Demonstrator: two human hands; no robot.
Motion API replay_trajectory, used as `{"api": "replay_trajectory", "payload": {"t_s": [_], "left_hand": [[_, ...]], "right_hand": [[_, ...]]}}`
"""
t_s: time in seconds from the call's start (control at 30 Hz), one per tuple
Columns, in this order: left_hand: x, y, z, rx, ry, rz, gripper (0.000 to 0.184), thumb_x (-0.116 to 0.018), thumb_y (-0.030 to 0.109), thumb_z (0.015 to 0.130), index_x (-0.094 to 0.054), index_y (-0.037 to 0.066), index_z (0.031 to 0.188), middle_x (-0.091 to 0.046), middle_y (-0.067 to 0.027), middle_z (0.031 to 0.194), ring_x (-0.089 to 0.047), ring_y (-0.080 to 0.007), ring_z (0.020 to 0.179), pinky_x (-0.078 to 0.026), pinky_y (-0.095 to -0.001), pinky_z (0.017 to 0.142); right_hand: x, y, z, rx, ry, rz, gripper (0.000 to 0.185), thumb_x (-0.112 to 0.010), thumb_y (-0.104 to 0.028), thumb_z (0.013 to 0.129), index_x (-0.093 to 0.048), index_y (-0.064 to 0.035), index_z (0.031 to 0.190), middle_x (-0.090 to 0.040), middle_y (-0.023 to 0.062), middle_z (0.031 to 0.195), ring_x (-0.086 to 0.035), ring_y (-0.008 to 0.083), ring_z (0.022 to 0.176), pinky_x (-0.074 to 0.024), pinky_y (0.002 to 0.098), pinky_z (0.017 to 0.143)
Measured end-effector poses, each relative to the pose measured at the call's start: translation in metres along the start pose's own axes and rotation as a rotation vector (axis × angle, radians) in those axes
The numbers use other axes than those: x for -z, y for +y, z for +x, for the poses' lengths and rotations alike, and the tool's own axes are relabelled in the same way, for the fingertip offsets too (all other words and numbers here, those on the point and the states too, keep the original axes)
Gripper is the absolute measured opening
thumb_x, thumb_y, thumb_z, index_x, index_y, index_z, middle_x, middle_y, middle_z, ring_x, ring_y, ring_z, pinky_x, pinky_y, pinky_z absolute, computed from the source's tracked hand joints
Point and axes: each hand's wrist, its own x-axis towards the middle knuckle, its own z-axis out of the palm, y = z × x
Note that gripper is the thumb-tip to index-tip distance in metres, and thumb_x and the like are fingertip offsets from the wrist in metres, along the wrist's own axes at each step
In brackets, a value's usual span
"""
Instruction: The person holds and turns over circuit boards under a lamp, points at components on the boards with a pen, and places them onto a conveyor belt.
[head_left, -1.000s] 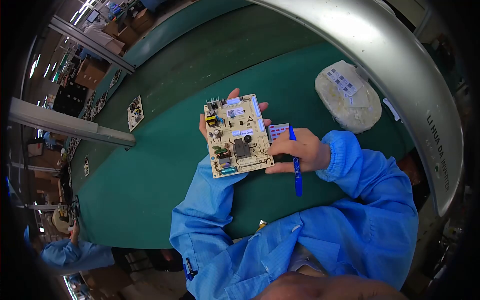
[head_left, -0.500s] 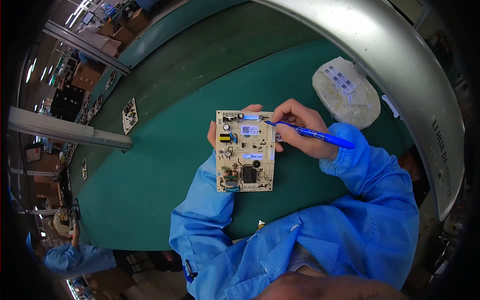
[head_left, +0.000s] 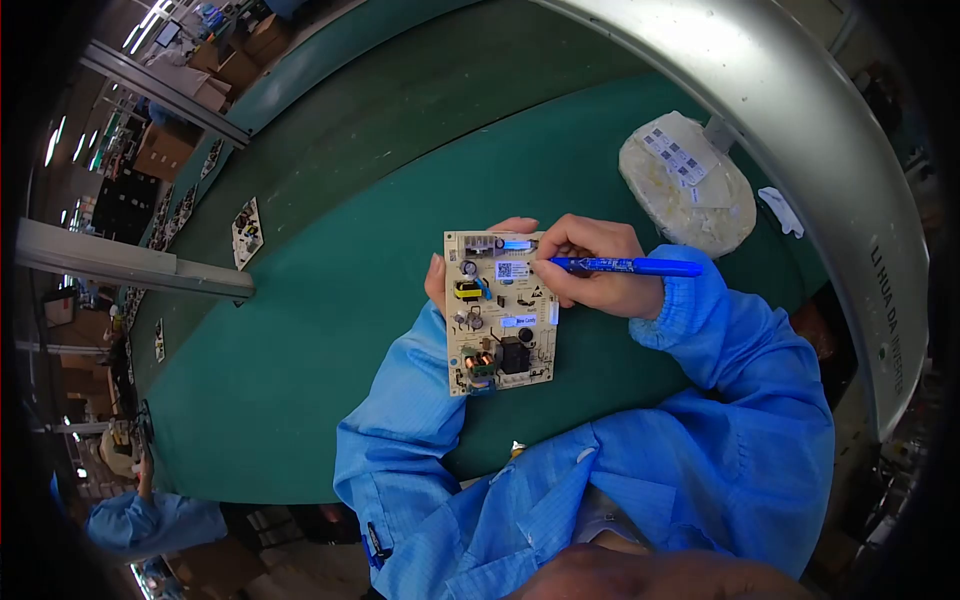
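Observation:
A cream circuit board (head_left: 503, 310) with a white code label, a yellow transformer and black parts faces up above the green table. My left hand (head_left: 437, 283) grips it from behind, with fingertips showing at its left and top edges. In my right hand (head_left: 590, 262) is a blue marker pen (head_left: 650, 267), lying nearly level. The pen's tip end is at the upper right part of the board, beside the label; whether it touches is hidden by the small scale.
A wrapped, rounded bundle with printed labels (head_left: 690, 185) lies at the right, near a silver lamp arm (head_left: 800, 130). Another board (head_left: 247, 233) rests on the conveyor at left, by a metal post (head_left: 130, 260). A co-worker's blue sleeve (head_left: 160, 520) shows at lower left.
The board has turned upright and shifted right with my left hand. The pen has swung from pointing down to level, its tip end now at the board. The conveyor board has moved slightly left.

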Motion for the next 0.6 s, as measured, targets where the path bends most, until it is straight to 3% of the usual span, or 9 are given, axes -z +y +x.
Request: {"api": "replay_trajectory", "payload": {"t_s": [0.1, 0.17, 0.2, 0.27, 0.33, 0.4, 0.5, 0.57, 0.6], "left_hand": [[-0.002, 0.000, 0.003, 0.021, -0.125, -0.146, 0.096, -0.034, 0.072, 0.074, -0.039, -0.007, 0.129, -0.053, -0.0244, 0.116, -0.055, -0.0325, 0.106, -0.048, -0.0418, 0.089], [-0.011, 0.002, 0.003, 0.037, -0.002, 0.035, 0.096, -0.036, 0.071, 0.076, -0.030, -0.004, 0.136, -0.049, -0.0299, 0.119, -0.058, -0.0460, 0.095, -0.052, -0.0520, 0.081], [-0.008, -0.001, 0.004, 0.037, 0.000, 0.036, 0.096, -0.036, 0.071, 0.076, -0.030, -0.004, 0.136, -0.049, -0.0299, 0.119, -0.058, -0.0460, 0.095, -0.052, -0.0520, 0.081], [-0.005, -0.001, 0.008, 0.116, -0.257, -0.350, 0.096, -0.037, 0.074, 0.075, -0.031, 0.000, 0.137, -0.048, -0.0297, 0.121, -0.057, -0.0492, 0.096, -0.051, -0.0561, 0.080], [-0.009, 0.003, 0.005, 0.162, -0.132, -0.348, 0.097, -0.037, 0.077, 0.075, -0.031, 0.004, 0.138, -0.048, -0.0295, 0.122, -0.057, -0.0523, 0.094, -0.050, -0.0590, 0.077], [-0.013, 0.004, 0.006, 0.165, -0.051, -0.468, 0.096, -0.037, 0.077, 0.075, -0.031, 0.005, 0.138, -0.048, -0.0292, 0.122, -0.057, -0.0532, 0.092, -0.050, -0.0593, 0.077], [-0.008, 0.004, 0.008, 0.167, -0.154, -0.526, 0.096, -0.035, 0.077, 0.075, -0.032, 0.004, 0.137, -0.048, -0.0285, 0.123, -0.055, -0.0505, 0.098, -0.049, -0.0583, 0.081], [-0.007, 0.002, 0.010, 0.161, -0.204, -0.635, 0.096, -0.033, 0.076, 0.076, -0.033, 0.002, 0.137, -0.048, -0.0279, 0.124, -0.055, -0.0476, 0.102, -0.049, -0.0561, 0.084], [-0.002, 0.000, 0.011, 0.111, -0.155, -0.630, 0.096, -0.031, 0.075, 0.077, -0.034, 0.000, 0.136, -0.048, -0.0270, 0.124, -0.054, -0.0437, 0.105, -0.048, -0.0524, 0.087]], "right_hand": [[0.003, 0.001, 0.000, 0.012, -0.002, -0.040, 0.006, -0.059, -0.002, 0.085, -0.054, 0.0008, 0.086, -0.060, 0.0070, 0.069, -0.059, 0.0081, 0.058, -0.0459, 0.0220, 0.051], [0.009, -0.004, 0.000, -0.050, -0.024, -0.015, 0.006, -0.059, -0.002, 0.085, -0.054, 0.0005, 0.087, -0.061, 0.0072, 0.072, -0.060, 0.0086, 0.061, -0.0469, 0.0226, 0.053], [0.014, -0.007, -0.001, -0.048, -0.026, 0.027, 0.006, -0.058, -0.003, 0.086, -0.054, 0.0001, 0.090, -0.061, 0.0078, 0.076, -0.061, 0.0102, 0.064, -0.0482, 0.0240, 0.055], [0.015, -0.004, -0.002, -0.046, -0.030, 0.068, 0.007, -0.057, -0.005, 0.088, -0.055, -0.0003, 0.092, -0.062, 0.0083, 0.079, -0.062, 0.0118, 0.068, -0.0494, 0.0255, 0.058], [0.013, 0.007, -0.005, 0.302, 0.093, -0.161, 0.010, -0.054, -0.008, 0.090, -0.054, -0.0018, 0.098, -0.064, 0.0106, 0.087, -0.063, 0.0160, 0.072, -0.0511, 0.0289, 0.063], [0.023, 0.011, -0.004, 0.392, 0.023, -0.260, 0.015, -0.056, -0.009, 0.089, -0.054, -0.0039, 0.103, -0.065, 0.0127, 0.089, -0.063, 0.0196, 0.066, -0.0506, 0.0323, 0.059], [0.028, 0.015, 0.000, 0.647, -0.038, -0.501, 0.023, -0.062, -0.007, 0.084, -0.052, -0.0060, 0.104, -0.066, 0.0122, 0.093, -0.059, 0.0188, 0.058, -0.0467, 0.0324, 0.052], [0.027, 0.020, 0.001, 0.789, 0.043, -0.564, 0.032, -0.071, -0.011, 0.073, -0.059, -0.0060, 0.102, -0.058, 0.0039, 0.070, -0.053, 0.0164, 0.053, -0.0360, 0.0302, 0.044], [0.028, 0.020, 0.001, 0.788, 0.042, -0.563, 0.032, -0.071, -0.011, 0.073, -0.059, -0.0060, 0.102, -0.058, 0.0039, 0.070, -0.053, 0.0164, 0.053, -0.0360, 0.0302, 0.044]]}}
